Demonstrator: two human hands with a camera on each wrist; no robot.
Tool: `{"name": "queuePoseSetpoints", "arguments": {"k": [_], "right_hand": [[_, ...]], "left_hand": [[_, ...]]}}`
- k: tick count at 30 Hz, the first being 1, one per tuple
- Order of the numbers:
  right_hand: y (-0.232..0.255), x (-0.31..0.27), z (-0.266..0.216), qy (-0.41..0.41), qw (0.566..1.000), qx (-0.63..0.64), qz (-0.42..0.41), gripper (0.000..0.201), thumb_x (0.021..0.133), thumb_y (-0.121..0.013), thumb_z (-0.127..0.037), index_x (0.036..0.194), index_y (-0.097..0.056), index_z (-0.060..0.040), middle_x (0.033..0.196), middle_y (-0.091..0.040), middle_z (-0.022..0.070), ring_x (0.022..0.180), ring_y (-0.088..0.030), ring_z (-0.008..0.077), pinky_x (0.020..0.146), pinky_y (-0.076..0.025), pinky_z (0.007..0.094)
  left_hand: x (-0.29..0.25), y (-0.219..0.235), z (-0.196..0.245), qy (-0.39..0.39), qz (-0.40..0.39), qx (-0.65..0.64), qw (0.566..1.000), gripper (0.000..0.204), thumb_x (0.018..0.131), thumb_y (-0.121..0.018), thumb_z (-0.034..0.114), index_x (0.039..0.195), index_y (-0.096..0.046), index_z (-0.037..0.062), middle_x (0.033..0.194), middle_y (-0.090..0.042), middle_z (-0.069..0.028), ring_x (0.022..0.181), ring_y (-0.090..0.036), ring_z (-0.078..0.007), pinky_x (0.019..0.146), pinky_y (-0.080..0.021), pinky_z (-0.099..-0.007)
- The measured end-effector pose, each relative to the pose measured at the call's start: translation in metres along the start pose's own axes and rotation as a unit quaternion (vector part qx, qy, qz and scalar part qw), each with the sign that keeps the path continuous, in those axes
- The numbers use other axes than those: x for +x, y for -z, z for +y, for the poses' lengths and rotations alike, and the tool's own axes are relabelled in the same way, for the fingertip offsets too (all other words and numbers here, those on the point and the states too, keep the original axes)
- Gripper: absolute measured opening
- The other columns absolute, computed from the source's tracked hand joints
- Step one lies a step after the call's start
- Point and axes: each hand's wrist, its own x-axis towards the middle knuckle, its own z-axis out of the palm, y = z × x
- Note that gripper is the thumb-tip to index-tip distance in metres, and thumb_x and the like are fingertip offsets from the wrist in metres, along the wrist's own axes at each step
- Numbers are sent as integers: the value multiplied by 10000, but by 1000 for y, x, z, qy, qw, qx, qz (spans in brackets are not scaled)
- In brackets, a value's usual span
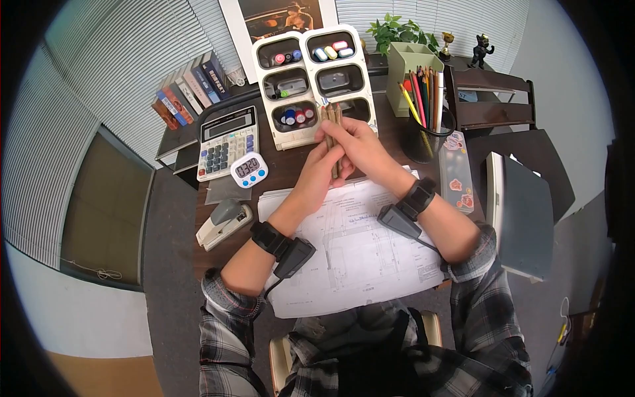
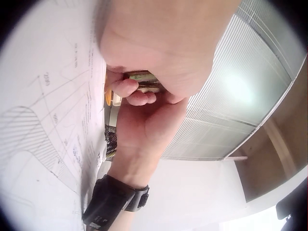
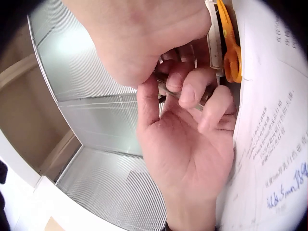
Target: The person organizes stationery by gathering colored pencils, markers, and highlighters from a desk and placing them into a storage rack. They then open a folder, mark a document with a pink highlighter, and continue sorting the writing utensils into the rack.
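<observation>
Both hands meet over the far edge of the papers, around a bundle of slender, brown, pencil-like sticks (image 1: 333, 116) that point away from me. My left hand (image 1: 316, 178) grips the lower part, with its fingers curled round the sticks in the right wrist view. My right hand (image 1: 365, 151) holds the bundle from the other side, its thumb along the top. In the left wrist view a short length of the sticks (image 2: 143, 82) shows between the curled fingers; the rest is hidden. Just beyond stands a white organizer (image 1: 284, 140) with markers and erasers in its compartments.
Printed drawings (image 1: 357, 264) lie under the forearms. A calculator (image 1: 228, 145), timer (image 1: 249, 171) and stapler (image 1: 225, 225) are at left. To the right stand a mesh pencil cup (image 1: 420, 142) and a sticker-covered case (image 1: 456, 175). Orange-handled scissors (image 3: 233, 60) lie beside the papers.
</observation>
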Motion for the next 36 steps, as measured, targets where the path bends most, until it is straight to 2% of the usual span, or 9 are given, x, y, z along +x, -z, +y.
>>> {"name": "queuePoseSetpoints", "arguments": {"k": [2,4,5,7,13,21,26,32,36], "right_hand": [[1,3,3,16,1000,-7,-2,383,978,-598,-375,973,-678,-1,727,-643,29,549,-571,68,471,-462,224],[1,5,5,92,993,-64,48,362,954,-641,-349,957,-677,11,699,-633,47,584,-566,84,549,-466,254],[1,4,2,92,993,-64,47,362,954,-641,-349,957,-677,11,699,-633,47,584,-566,84,549,-466,254],[4,2,-8,155,966,-182,100,339,925,-678,-327,964,-677,10,689,-623,69,609,-551,91,573,-467,285],[9,4,-9,186,955,-207,99,313,905,-693,-295,978,-697,9,687,-619,97,588,-548,128,579,-469,298],[13,-1,-16,181,947,-227,137,255,912,-675,-238,993,-716,1,720,-676,114,604,-607,136,599,-494,292],[14,-1,-15,208,940,-215,163,240,902,-665,-203,982,-707,19,685,-682,101,594,-630,130,608,-513,279],[12,-2,-18,185,958,-178,129,194,885,-654,-155,921,-663,36,648,-665,79,561,-608,99,582,-499,262],[16,-1,-20,258,935,-124,212,120,884,-654,-88,922,-625,22,656,-656,42,560,-556,56,560,-467,232]], "left_hand": [[-1,2,0,0,7,13,1000,160,1020,-505,266,971,-551,121,778,-519,32,639,-478,-51,502,-301,-202],[-2,2,0,-1,14,26,1000,162,1011,-520,255,923,-542,120,744,-493,38,611,-453,-42,487,-279,-194],[-3,0,2,0,22,46,999,167,1007,-530,248,901,-529,119,728,-487,39,592,-441,-40,478,-275,-195],[-4,-3,3,-1,30,66,997,176,1002,-540,241,879,-516,118,712,-480,39,574,-429,-38,468,-270,-195],[-3,-3,-3,-35,47,105,993,231,1006,-555,275,865,-512,97,702,-483,25,566,-435,-60,484,-316,-212],[-1,-2,1,-37,93,24,995,341,1057,-408,381,959,-524,76,759,-528,-22,601,-493,-103,503,-362,-225],[-1,-4,1,-50,102,23,993,322,1065,-409,359,972,-526,73,786,-534,-24,622,-500,-101,497,-357,-224],[0,-1,0,-37,112,18,993,296,1067,-423,342,974,-518,78,787,-520,-16,613,-478,-96,491,-341,-224],[1,0,-4,-62,141,5,988,288,1062,-438,343,955,-506,84,780,-507,-17,607,-468,-96,494,-337,-223]]}}
